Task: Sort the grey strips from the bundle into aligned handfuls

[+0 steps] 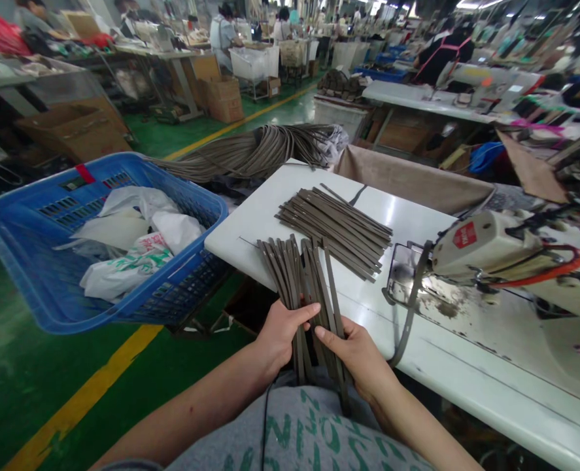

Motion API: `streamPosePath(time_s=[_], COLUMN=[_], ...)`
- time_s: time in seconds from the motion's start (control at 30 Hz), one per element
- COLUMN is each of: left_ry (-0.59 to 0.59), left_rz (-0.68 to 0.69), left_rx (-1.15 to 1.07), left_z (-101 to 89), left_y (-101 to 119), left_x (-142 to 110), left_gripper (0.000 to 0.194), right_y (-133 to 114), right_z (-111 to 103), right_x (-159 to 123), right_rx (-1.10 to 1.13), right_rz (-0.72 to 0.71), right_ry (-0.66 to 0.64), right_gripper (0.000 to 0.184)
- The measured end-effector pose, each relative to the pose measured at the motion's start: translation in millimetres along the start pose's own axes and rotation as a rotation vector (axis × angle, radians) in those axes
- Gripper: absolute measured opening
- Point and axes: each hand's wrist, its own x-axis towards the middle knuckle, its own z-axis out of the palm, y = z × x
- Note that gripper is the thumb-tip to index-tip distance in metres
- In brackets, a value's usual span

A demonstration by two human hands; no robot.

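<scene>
Two bunches of flat grey-brown strips are held side by side at the table's near edge. My left hand point(286, 330) is closed round the left bunch of strips point(286, 268), its thumb pointing right across them. Around the right bunch of strips point(323, 294) my right hand point(351, 347) is closed, thumb on top. The upper ends fan out over the white tabletop point(243, 226), and the lower ends hang by the grey shirt. Just beyond, a pile of like strips point(336, 229) lies flat on the table. Some fingers are hidden behind the bunches.
A sewing machine point(495, 252) stands on the table at right, with one strip point(412, 314) looped over the edge beside it. At left is a blue basket point(182, 304) with plastic bags. Long strips point(240, 147) are heaped behind the table. Several people work farther back.
</scene>
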Motion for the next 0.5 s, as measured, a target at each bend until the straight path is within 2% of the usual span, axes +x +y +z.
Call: streamPosePath(time_s=[0.07, 0.2, 0.37, 0.5], left_ry=[0.016, -0.035, -0.025, -0.057], left_rz=[0.012, -0.105, -0.147, -0.181], left_rx=[-0.006, -0.072, -0.162, -0.127], left_z=[0.1, 1.5, 2.8, 5.1], left_y=[1, 6, 11, 9], left_x=[1, -1, -4, -7], left_gripper=[0.035, 0.029, 0.023, 0.033], right_y=[-2, -7, -9, -10], right_z=[-1, -3, -5, -5], right_x=[-2, -6, -7, -8], right_rx=[0.04, 0.083, 0.076, 0.063], right_rz=[0.013, 0.035, 0.021, 0.001], right_ry=[-0.012, 0.016, 0.037, -0.007], right_gripper=[0.042, 0.038, 0.034, 0.04])
